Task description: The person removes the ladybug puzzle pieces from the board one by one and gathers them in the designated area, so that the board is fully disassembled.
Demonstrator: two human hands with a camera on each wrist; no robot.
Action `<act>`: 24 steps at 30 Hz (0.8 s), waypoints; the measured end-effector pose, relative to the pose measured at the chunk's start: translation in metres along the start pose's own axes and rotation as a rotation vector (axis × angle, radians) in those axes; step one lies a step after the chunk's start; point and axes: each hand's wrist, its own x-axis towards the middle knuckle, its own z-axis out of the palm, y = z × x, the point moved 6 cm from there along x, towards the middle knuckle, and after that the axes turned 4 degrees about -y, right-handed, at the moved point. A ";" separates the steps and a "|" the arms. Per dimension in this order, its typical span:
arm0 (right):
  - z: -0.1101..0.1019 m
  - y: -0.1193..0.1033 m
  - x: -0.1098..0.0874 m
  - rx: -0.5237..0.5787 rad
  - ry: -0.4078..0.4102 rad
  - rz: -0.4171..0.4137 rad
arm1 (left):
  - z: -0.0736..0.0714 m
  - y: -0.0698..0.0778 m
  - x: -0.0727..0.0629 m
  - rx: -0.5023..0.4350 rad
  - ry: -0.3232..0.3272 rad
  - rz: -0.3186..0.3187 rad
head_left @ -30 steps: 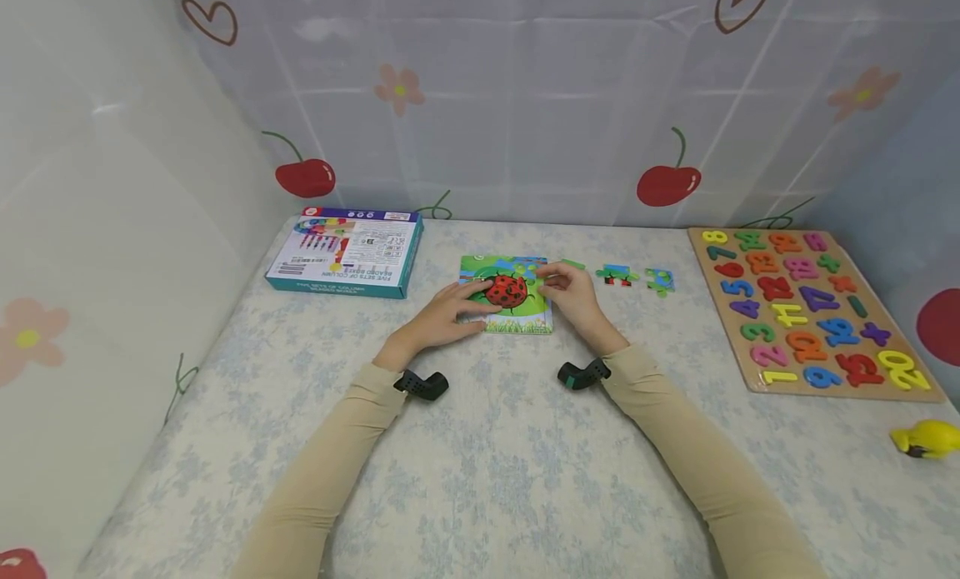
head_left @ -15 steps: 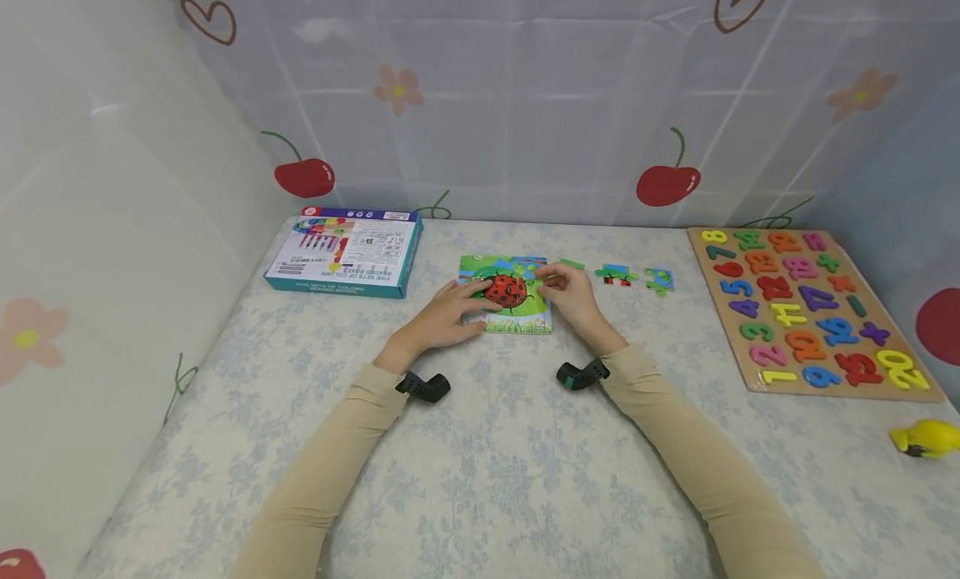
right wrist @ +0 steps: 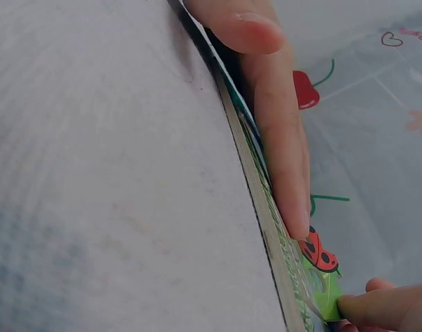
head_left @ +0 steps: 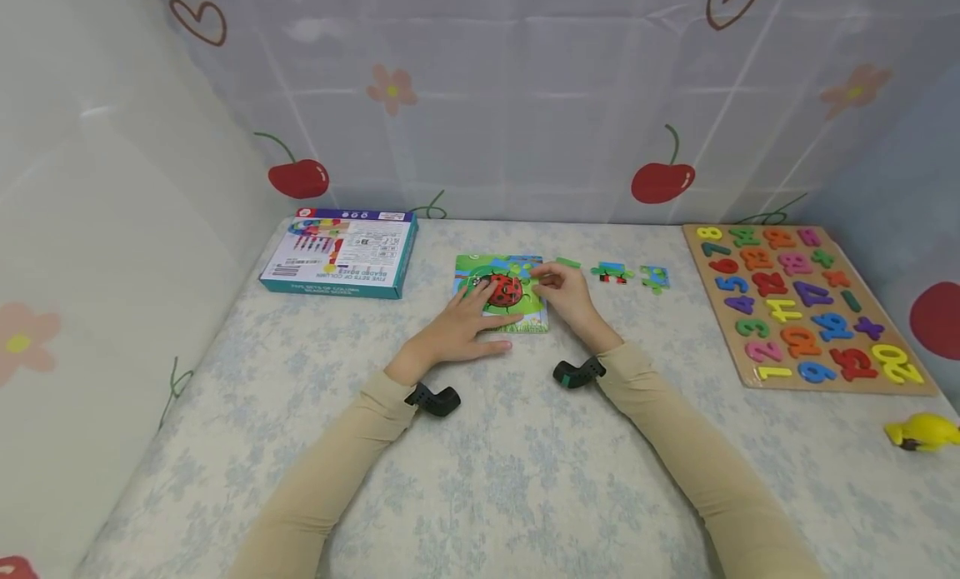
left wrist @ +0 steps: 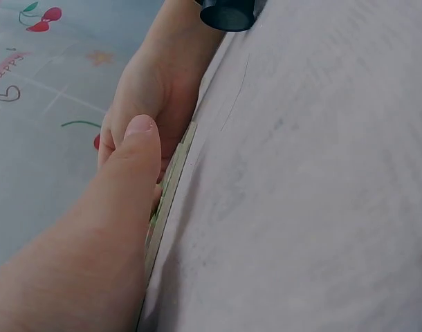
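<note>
In the head view a ladybug jigsaw puzzle (head_left: 534,322) lies flat on the table. My left hand (head_left: 456,331) rests across its left and lower part with fingers spread. That hand's thumb lies over the cloth at the near edge, and its fingers cover part of the picture. At the puzzle's right edge, the thumb and index finger of my right hand (head_left: 568,297) pinch a green puzzle piece (right wrist: 328,296), which stands tilted in the right wrist view. Seen from the left wrist, the frame's pale edge (left wrist: 167,207) runs beneath both hands.
Right of the puzzle lie loose puzzle pieces: a green one (head_left: 567,262) behind my right hand, a red-and-green one (head_left: 612,270) and a blue-green one (head_left: 656,277). A beaded-boxes carton (head_left: 360,262) stands left, a wooden number board (head_left: 870,300) right, and a yellow toy (head_left: 926,431) nearer.
My left hand has slid right and toward me over the puzzle, with its fingers spread wider. The right hand keeps its place at the right edge. The head view has shifted slightly.
</note>
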 end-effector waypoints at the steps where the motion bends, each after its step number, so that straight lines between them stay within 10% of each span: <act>1: 0.000 0.000 0.000 0.001 0.000 0.004 | 0.000 0.000 0.000 0.003 0.002 0.003; 24: -0.015 0.036 0.016 0.190 0.238 0.121 | -0.003 0.001 -0.001 0.066 0.001 -0.008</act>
